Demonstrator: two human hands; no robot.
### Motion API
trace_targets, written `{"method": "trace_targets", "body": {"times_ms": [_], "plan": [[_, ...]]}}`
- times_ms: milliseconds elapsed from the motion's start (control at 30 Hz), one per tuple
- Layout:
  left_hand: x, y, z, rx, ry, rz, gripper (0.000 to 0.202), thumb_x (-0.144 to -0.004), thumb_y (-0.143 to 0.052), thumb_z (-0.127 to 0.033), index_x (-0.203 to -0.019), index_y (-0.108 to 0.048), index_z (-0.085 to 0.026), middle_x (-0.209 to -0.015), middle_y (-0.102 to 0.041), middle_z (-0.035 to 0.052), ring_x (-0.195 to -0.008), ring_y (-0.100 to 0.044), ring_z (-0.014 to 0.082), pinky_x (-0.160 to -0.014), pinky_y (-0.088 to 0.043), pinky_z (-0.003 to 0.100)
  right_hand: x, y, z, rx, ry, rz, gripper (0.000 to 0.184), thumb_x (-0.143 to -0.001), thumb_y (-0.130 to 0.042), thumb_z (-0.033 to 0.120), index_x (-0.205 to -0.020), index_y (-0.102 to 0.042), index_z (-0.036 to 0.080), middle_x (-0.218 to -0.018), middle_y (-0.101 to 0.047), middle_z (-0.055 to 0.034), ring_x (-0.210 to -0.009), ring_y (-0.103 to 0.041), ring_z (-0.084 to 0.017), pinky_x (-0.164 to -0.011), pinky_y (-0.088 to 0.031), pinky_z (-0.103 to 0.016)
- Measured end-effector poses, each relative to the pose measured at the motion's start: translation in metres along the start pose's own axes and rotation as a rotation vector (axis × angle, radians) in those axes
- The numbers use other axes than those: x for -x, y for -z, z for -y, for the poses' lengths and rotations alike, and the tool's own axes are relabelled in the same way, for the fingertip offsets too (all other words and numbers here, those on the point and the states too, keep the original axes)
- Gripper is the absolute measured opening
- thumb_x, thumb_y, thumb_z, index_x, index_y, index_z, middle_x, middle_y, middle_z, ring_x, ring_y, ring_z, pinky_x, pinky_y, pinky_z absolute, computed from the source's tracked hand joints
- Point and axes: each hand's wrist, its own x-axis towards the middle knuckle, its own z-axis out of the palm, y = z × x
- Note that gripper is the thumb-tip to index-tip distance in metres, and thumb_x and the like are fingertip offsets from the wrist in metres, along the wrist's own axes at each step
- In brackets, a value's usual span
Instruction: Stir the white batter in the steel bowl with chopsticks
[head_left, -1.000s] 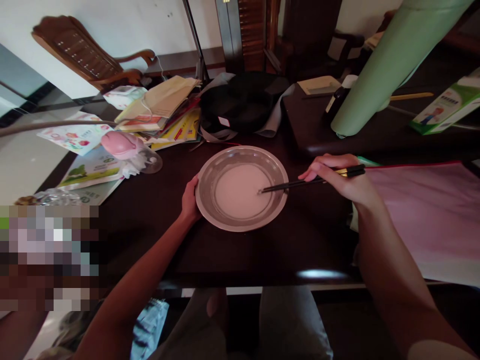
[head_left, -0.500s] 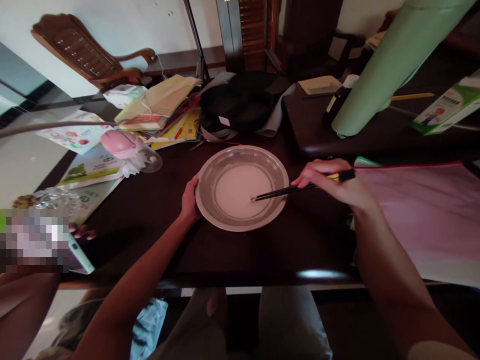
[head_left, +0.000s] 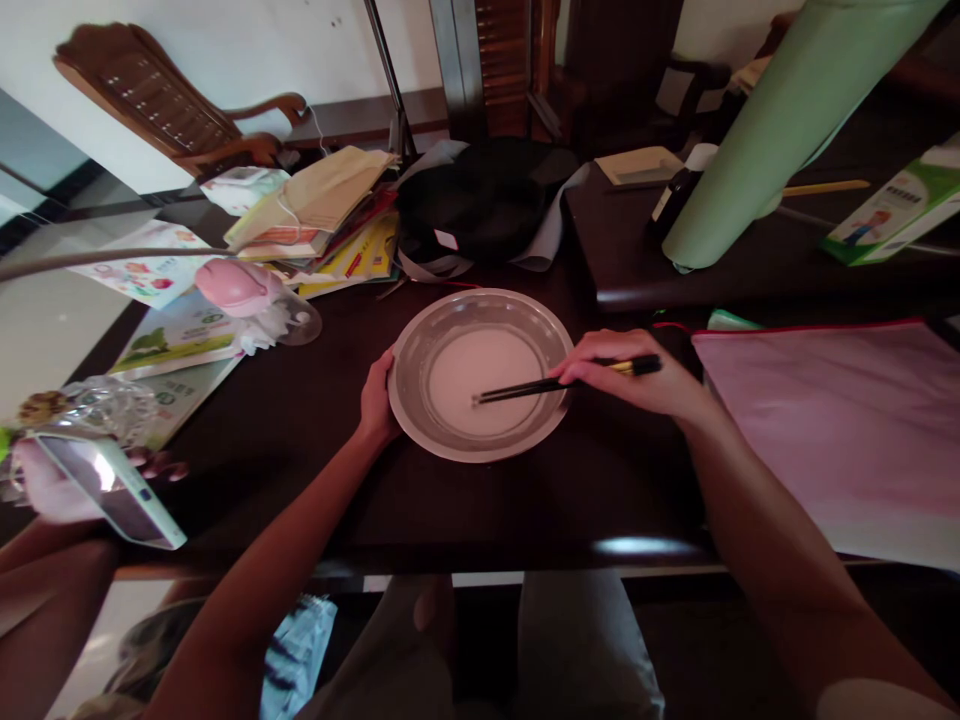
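A round metal basin (head_left: 406,425) stands on the dark table with a whitish liquid (head_left: 480,362) in its bottom. My left hand (head_left: 377,398) holds the basin's left side, thumb near the rim; its other fingers are mostly hidden behind the wall. Over the right rim, my right hand (head_left: 626,370) is closed around a pair of black chopsticks (head_left: 525,387) with gold bands. Their tips reach into the liquid near the middle of the basin.
At left, another person's hand (head_left: 56,485) holds a phone (head_left: 124,490). Books and envelopes (head_left: 322,205), a pink-capped bottle (head_left: 238,287) and a black bag (head_left: 472,205) lie behind. To the right are a pink sheet (head_left: 840,420), a green cylinder (head_left: 795,140) and a carton (head_left: 892,210).
My right hand has moved left with the chopsticks, and their tips have shifted left through the liquid. My left hand stays on the basin.
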Motion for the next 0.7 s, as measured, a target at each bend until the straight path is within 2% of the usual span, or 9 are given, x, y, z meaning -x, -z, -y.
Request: {"method": "trace_targets", "body": {"times_ms": [100, 233, 333, 433, 500, 600, 633, 700], "plan": [[0.0, 0.0, 0.0, 0.002, -0.006, 0.001, 0.014, -0.075, -0.057, -0.031, -0.071, -0.065, -0.021, -0.07, -0.067, -0.0001, -0.071, -0.063, 0.0173, -0.07, -0.052, 0.027, -0.003, -0.004, -0.005, 0.055, 0.035, -0.059, 0.014, -0.088, -0.062, 0.033, -0.088, -0.073, 0.025, -0.09, -0.076, -0.0025, -0.084, -0.069, -0.019, -0.075, -0.051, -0.033], [0.0, -0.001, 0.0, -0.002, -0.001, -0.008, 0.014, -0.074, -0.058, -0.032, -0.068, -0.063, -0.02, -0.07, -0.066, 0.0004, -0.068, -0.062, 0.0168, -0.066, -0.051, 0.026, 0.005, 0.016, -0.002, 0.11, -0.082, -0.192, 0.023, -0.091, -0.057, 0.035, -0.075, -0.071, 0.026, -0.078, -0.075, -0.0019, -0.074, -0.068, -0.019, -0.071, -0.05, -0.035], [0.0, 0.0, 0.001, -0.003, 0.002, -0.033, 0.014, -0.074, -0.058, -0.032, -0.069, -0.064, -0.02, -0.069, -0.066, -0.0003, -0.066, -0.06, 0.0157, -0.062, -0.05, 0.025, 0.005, 0.015, 0.001, 0.044, -0.096, -0.085, 0.025, -0.092, -0.056, 0.034, -0.074, -0.07, 0.026, -0.079, -0.075, -0.002, -0.075, -0.068, -0.018, -0.069, -0.05, -0.033], [-0.001, 0.0, 0.001, 0.001, -0.007, -0.02, 0.014, -0.075, -0.057, -0.03, -0.07, -0.065, -0.02, -0.068, -0.066, -0.0005, -0.067, -0.061, 0.0159, -0.065, -0.051, 0.026, -0.001, 0.001, -0.002, 0.02, 0.024, 0.024, 0.014, -0.089, -0.06, 0.031, -0.084, -0.072, 0.025, -0.089, -0.076, -0.0026, -0.083, -0.068, -0.019, -0.073, -0.051, -0.032], [-0.001, 0.0, 0.001, 0.007, -0.011, -0.005, 0.015, -0.076, -0.056, -0.03, -0.072, -0.066, -0.02, -0.069, -0.067, -0.0003, -0.069, -0.062, 0.0167, -0.067, -0.052, 0.026, -0.002, -0.002, -0.004, 0.045, 0.051, -0.024, 0.012, -0.088, -0.062, 0.031, -0.088, -0.072, 0.024, -0.092, -0.075, -0.0035, -0.086, -0.068, -0.019, -0.076, -0.051, -0.034], [-0.001, 0.0, 0.001, 0.0, -0.004, -0.012, 0.015, -0.077, -0.056, -0.031, -0.074, -0.067, -0.021, -0.069, -0.067, -0.0004, -0.067, -0.062, 0.0165, -0.065, -0.051, 0.026, 0.003, 0.01, -0.004, 0.074, -0.064, -0.173, 0.019, -0.09, -0.059, 0.033, -0.08, -0.072, 0.024, -0.086, -0.075, -0.0036, -0.082, -0.068, -0.019, -0.076, -0.05, -0.035], [-0.002, 0.001, 0.002, -0.004, -0.002, -0.011, 0.015, -0.077, -0.057, -0.031, -0.074, -0.067, -0.02, -0.068, -0.067, -0.0005, -0.066, -0.062, 0.0164, -0.064, -0.051, 0.026, 0.005, 0.015, -0.003, 0.062, -0.108, -0.193, 0.023, -0.091, -0.057, 0.034, -0.076, -0.071, 0.024, -0.083, -0.075, -0.0033, -0.08, -0.068, -0.019, -0.075, -0.05, -0.035], [-0.003, 0.002, 0.003, -0.009, -0.006, -0.007, 0.015, -0.076, -0.057, -0.031, -0.076, -0.068, -0.02, -0.068, -0.066, -0.0009, -0.065, -0.062, 0.0159, -0.063, -0.051, 0.026, 0.007, 0.018, 0.0, 0.012, -0.146, -0.148, 0.028, -0.092, -0.055, 0.036, -0.072, -0.071, 0.024, -0.078, -0.074, -0.0025, -0.076, -0.069, -0.018, -0.072, -0.05, -0.033]]}}
